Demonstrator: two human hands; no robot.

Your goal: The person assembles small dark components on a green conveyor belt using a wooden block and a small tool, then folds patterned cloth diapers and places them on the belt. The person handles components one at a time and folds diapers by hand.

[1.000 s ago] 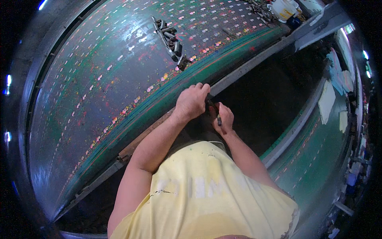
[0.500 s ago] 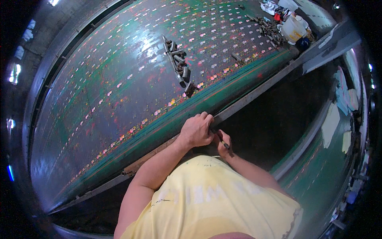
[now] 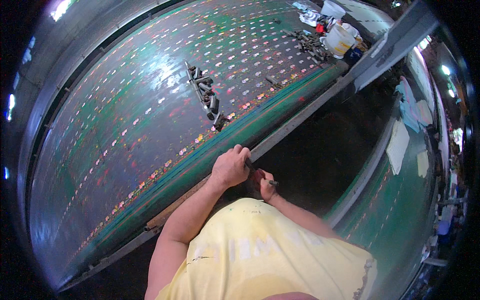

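Dark rod (image 3: 273, 183) turned sideways in clamped right grip (image 3: 267, 187), left grip (image 3: 230, 167) unclear, metal cylinders (image 3: 206, 88), bucket (image 3: 338, 40) ahead

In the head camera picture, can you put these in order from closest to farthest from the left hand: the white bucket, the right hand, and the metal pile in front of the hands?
From the left hand:
1. Right hand: just to its right.
2. Metal pile: ahead, on the spotted surface.
3. White bucket: far ahead, right.
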